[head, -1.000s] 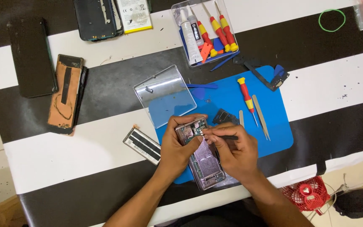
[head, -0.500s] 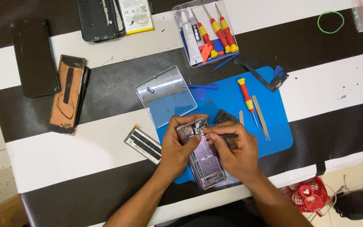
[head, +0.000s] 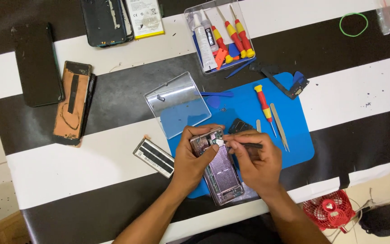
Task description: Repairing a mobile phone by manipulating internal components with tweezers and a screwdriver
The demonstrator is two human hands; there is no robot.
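The fingers of the left hand wrap the top left edge of an opened phone, thumb across its upper end, while the fingers of the right hand pinch a thin dark tool whose tip meets a small pale part near the phone's top. The phone lies back-off, a purplish rectangle with metallic innards, on a smooth blue mat. On the mat also lie a red-and-yellow screwdriver, flat metal tweezers and a clear plastic lid. A clear tray holds more screwdrivers and a glue tube. The tabletop is glossy, with broad black and white stripes; to the left lie a dark phone and a copper-lined back cover. A red fan stands on the tiled floor below.
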